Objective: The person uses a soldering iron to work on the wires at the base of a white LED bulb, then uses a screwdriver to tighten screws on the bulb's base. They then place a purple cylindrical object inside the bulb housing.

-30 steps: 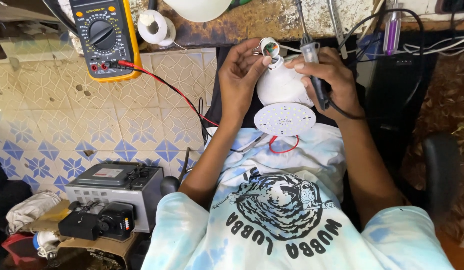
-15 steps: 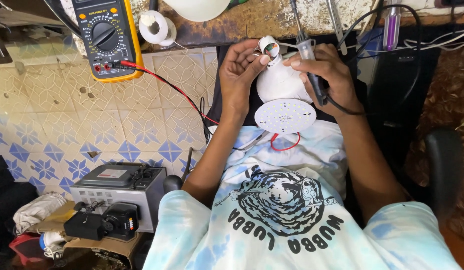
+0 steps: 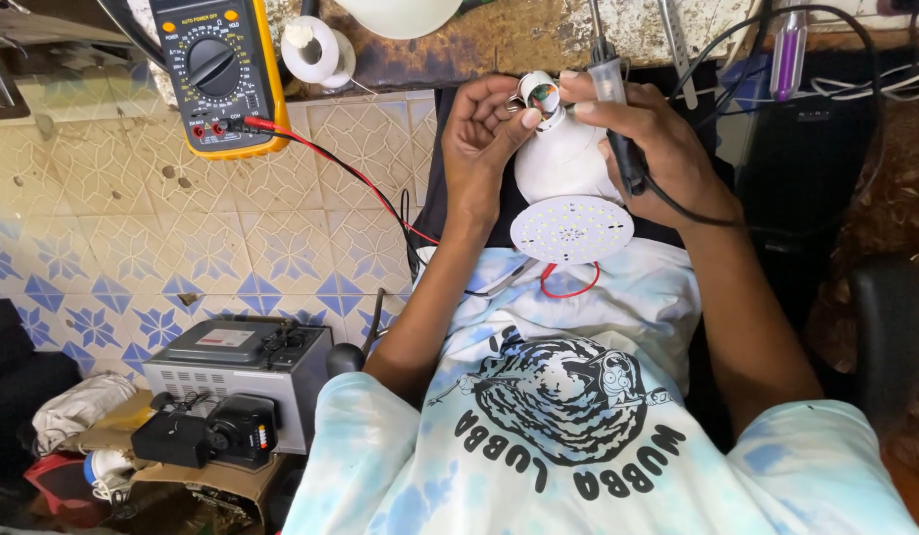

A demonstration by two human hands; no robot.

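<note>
White bulb housing (image 3: 563, 159) held above the lap, just below the workbench edge (image 3: 499, 45), metal screw cap end (image 3: 539, 94) pointing to 12 o'clock. Left hand (image 3: 484, 139) closed around the neck from 9 o'clock, fingertips pinching the cap. Right hand (image 3: 643, 149) wrapped on the body from 3 o'clock, also gripping a soldering iron (image 3: 613, 109), tip aimed at 12 o'clock and touching or just beside the cap; cannot tell which. Round white LED disc (image 3: 571, 229) hanging at 6 o'clock of the housing, tethered by a red wire loop (image 3: 568, 287) resting on the tie-dye shirt (image 3: 568, 416).

Further out, at 10 o'clock: yellow multimeter (image 3: 217, 74) with a red probe lead (image 3: 351, 173) running toward the left wrist, and a solder spool (image 3: 313, 50) beside it. At 7 o'clock, well apart: grey metal box (image 3: 237, 372) on the tiled floor (image 3: 133, 238). At 1 o'clock: purple screwdriver (image 3: 788, 54) among cables.
</note>
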